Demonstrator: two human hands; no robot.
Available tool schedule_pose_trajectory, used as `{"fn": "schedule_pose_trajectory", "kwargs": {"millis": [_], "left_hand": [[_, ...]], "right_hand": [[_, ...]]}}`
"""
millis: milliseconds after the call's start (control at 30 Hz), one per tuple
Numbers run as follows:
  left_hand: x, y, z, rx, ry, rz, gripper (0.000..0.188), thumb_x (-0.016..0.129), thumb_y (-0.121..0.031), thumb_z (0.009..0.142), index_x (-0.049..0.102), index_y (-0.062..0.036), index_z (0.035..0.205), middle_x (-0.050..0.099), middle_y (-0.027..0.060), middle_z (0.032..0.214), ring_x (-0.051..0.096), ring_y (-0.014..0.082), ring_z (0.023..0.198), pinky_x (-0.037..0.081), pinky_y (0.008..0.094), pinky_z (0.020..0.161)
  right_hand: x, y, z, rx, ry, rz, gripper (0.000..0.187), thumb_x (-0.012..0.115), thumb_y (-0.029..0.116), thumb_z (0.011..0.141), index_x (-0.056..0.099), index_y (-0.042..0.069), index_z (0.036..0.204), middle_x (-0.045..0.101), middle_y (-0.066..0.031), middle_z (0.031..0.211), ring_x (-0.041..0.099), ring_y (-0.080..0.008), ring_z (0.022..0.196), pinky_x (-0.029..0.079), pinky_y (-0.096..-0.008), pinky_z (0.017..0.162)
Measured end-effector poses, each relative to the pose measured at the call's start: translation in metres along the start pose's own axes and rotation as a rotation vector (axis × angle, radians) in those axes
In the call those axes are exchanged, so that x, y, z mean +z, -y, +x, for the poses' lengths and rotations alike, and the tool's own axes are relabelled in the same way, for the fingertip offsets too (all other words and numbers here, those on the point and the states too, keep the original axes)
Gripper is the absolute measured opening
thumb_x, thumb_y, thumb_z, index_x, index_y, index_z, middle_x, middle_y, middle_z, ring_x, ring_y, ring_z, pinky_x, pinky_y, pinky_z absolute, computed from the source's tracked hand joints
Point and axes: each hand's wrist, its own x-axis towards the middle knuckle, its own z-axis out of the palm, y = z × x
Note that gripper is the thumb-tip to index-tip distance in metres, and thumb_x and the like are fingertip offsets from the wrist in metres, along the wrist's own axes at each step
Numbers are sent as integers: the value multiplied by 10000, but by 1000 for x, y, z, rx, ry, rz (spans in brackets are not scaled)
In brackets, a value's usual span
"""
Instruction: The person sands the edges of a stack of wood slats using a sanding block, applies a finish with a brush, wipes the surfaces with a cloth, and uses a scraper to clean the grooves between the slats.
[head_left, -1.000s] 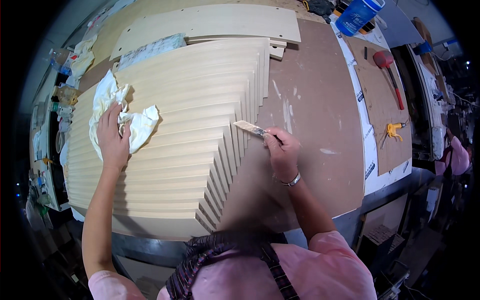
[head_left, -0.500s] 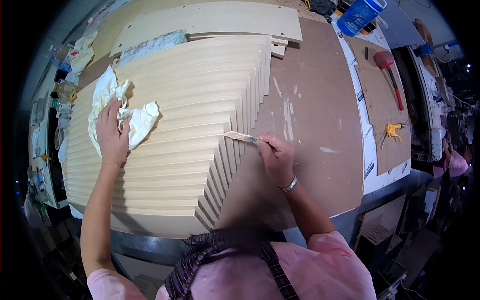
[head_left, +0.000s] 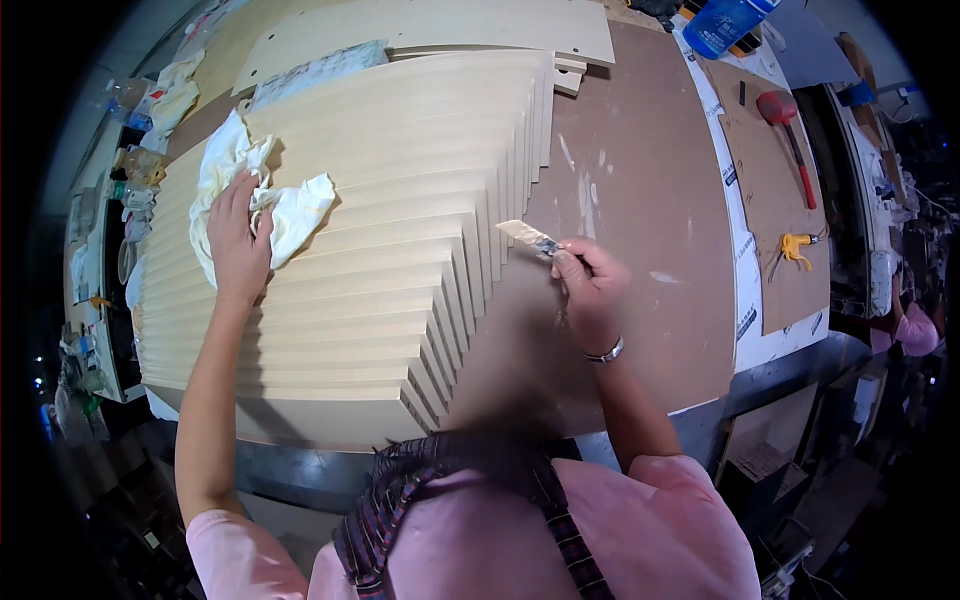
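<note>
A fanned stack of pale wooden boards (head_left: 340, 230) lies before me, overlapping like steps. My left hand (head_left: 240, 230) rests over a crumpled white cloth (head_left: 300, 212) on the left part of the boards. Its fingers lie together over a fold, with cloth bunched toward the thumb. In my right hand (head_left: 592, 285) is a putty knife (head_left: 527, 236), its blade coated with beige paste. The fingers are closed round the handle. The blade hangs apart from the boards' right edges, above the brown tabletop (head_left: 640, 180).
Long drilled panels (head_left: 450, 28) lie behind the stack. At the right are a red-headed mallet (head_left: 776, 106), a yellow air blow gun (head_left: 797, 246) and a blue tub (head_left: 722, 28). Plastic bottles (head_left: 130, 95) stand at the far left. Another person's pink sleeve (head_left: 915, 330) shows far right.
My right hand has drawn the putty knife away from the boards' edges, to the right and slightly farther from me. My left hand stays on the cloth. The whole view has shifted slightly.
</note>
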Motion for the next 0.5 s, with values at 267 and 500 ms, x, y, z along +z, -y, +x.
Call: {"fn": "schedule_pose_trajectory", "kwargs": {"millis": [267,500], "left_hand": [[-16,-27,-1,-261,64,-418,320,649,-94,870,678,-52,1186,678,113,1113,613,303,1059,443,381,968],[-84,-167,-27,123,-27,-402,356,770,-222,739,693,-104,1066,681,52,921,605,254,886,356,425,840]], "right_hand": [[-17,33,-23,-354,104,-313,126,556,12,978,667,-32,936,670,-91,825,616,-153,667,500,-285,583],[35,104,-43,667,138,895,149,527,71,1023,620,-19,1096,649,-244,1238,673,-286,1083,556,-396,954]]}}
